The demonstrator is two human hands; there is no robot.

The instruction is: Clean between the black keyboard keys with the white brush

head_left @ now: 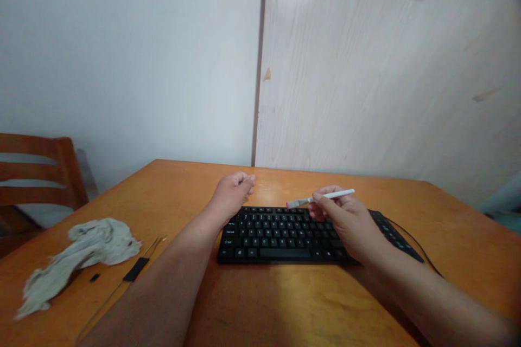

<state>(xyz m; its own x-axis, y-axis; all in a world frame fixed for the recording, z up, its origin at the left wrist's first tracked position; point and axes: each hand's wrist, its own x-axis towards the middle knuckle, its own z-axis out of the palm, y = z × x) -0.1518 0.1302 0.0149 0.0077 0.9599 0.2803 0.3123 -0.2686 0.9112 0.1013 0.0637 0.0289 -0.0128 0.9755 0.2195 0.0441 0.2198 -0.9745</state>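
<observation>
A small brush with a white handle is pinched between the thumb and fingers of the right hand, its pale bristles held just above the top edge of a black keyboard. The keyboard lies flat at lower centre of the frame, with its keys seemingly all in place; whether any dust has been removed cannot be told. The left hand is curled loosely shut on the counter, just beyond the keyboard's upper left corner, with nothing seen in it. A thin black cable is trailed toward the right. At lower left, a crumpled grey-white cloth is laid, with a thin black strip and a small black piece nearby. A wooden chair is seen at the left edge.
</observation>
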